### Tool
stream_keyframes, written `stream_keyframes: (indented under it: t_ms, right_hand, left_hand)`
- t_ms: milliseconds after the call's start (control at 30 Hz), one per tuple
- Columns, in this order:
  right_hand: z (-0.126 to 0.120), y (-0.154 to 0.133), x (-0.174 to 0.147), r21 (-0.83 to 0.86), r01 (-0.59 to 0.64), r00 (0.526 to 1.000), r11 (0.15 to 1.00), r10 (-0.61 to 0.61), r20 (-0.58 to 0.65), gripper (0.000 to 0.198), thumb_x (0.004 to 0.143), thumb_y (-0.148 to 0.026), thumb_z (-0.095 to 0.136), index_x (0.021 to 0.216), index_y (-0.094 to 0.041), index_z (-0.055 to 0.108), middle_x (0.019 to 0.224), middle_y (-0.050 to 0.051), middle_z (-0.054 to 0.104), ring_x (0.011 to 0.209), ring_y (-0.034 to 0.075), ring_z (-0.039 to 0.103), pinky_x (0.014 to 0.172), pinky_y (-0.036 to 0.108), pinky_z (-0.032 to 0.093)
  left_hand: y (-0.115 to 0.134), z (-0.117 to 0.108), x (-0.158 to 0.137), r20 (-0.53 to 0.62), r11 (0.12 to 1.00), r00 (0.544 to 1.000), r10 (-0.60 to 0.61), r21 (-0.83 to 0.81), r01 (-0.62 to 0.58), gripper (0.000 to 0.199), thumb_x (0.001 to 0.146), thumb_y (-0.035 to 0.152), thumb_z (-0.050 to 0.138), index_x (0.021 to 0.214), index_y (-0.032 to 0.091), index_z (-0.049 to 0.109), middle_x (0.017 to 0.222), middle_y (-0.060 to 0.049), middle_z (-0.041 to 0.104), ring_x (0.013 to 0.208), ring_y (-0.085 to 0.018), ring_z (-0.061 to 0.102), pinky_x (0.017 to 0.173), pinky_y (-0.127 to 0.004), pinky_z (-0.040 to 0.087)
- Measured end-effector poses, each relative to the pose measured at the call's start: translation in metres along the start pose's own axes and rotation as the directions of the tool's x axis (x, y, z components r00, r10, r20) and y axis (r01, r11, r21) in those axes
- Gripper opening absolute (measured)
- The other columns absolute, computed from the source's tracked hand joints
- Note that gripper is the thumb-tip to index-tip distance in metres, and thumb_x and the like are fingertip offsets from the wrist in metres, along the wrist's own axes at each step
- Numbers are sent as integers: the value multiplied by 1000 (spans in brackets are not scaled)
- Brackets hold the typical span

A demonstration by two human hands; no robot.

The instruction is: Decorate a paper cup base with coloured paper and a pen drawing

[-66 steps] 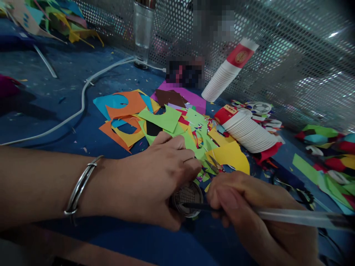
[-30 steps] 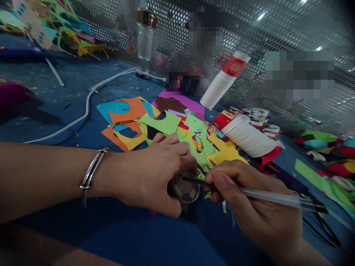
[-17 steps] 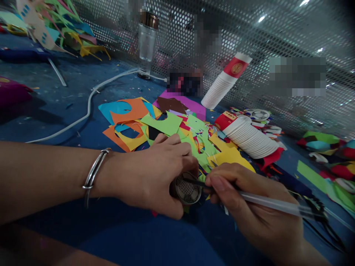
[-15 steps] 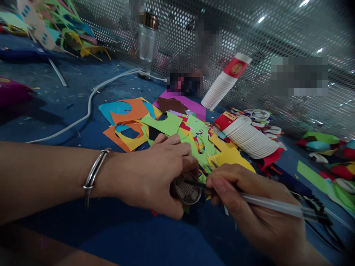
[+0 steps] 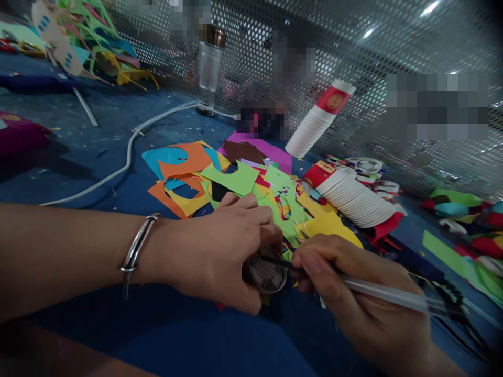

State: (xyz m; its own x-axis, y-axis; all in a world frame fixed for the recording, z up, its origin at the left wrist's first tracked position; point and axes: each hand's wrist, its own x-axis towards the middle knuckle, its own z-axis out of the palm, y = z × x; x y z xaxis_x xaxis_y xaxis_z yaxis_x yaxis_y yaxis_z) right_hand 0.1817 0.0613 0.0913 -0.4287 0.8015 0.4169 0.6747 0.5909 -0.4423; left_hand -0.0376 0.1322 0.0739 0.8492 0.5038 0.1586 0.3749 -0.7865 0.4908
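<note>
My left hand (image 5: 223,248), a silver bangle at its wrist, is closed round what looks like a small paper cup (image 5: 269,273). The cup's round, rimmed base faces me and bears a dark drawn grid with lines fanning out below it. In my right hand (image 5: 361,293) is a pen (image 5: 385,294) with a clear barrel and a black front end. Its tip touches or nearly touches the upper part of the base. My left fingers hide most of the cup's side.
Coloured paper scraps (image 5: 231,175) lie just beyond my hands. Behind them are a leaning stack of paper cups (image 5: 310,128) and another stack on its side (image 5: 353,196). A glass bottle (image 5: 209,68) stands by the perforated metal panel (image 5: 251,31). A white cable (image 5: 129,144) crosses the blue table.
The view has shifted slightly. Both hands keep their hold, and the pen tip stays at nearly the same spot on the base.
</note>
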Motion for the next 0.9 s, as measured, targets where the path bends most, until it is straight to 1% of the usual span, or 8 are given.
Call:
stream_keyframes:
  t_ms: [200, 367, 600, 767, 900]
  right_hand:
    - [1, 0, 1, -6, 10, 1000, 1000, -10, -10, 18, 105, -24, 56, 89, -24, 64, 70, -6, 67, 55, 9, 64, 54, 22, 49]
    - [1, -1, 0, -16, 14, 1000, 1000, -14, 0, 18, 105, -22, 56, 90, -25, 63, 71, -6, 68, 55, 9, 65, 55, 22, 50]
    - [2, -1, 1, -24, 28, 1000, 999, -29, -8, 17, 105, -21, 55, 90, -25, 64, 71, -6, 68, 58, 9, 66, 56, 22, 50]
    - [2, -2, 1, -23, 28, 1000, 999, -28, -6, 20, 105, -21, 54, 88, -24, 64, 67, -6, 65, 54, 9, 63, 55, 22, 49]
    - [1, -2, 1, -41, 24, 1000, 999, -24, -1, 20, 104, -20, 54, 87, -24, 63, 66, -6, 64, 54, 9, 63, 54, 23, 49]
  left_hand:
    - [3, -3, 0, 24, 999, 999, -23, -24, 24, 36, 67, 27, 77, 100, 23, 64, 96, 2, 55, 97, -24, 47, 86, -44, 34]
    - [2, -2, 0, 5, 1000, 1000, -9, -17, 9, 34, 66, 29, 77, 97, 24, 63, 95, 3, 56, 97, -23, 48, 87, -44, 35]
    - [2, -2, 0, 18, 1000, 1000, -12, -12, 12, 34, 67, 29, 76, 98, 24, 63, 95, 3, 57, 97, -23, 51, 88, -45, 36]
    - [3, -1, 0, 0, 1000, 1000, -4, -3, 4, 34, 67, 29, 76, 97, 24, 62, 95, 4, 59, 98, -23, 52, 89, -45, 37]
    - [3, -1, 0, 11, 1000, 1000, -10, 4, 10, 33, 68, 29, 75, 98, 24, 62, 96, 4, 59, 99, -23, 52, 91, -46, 37]
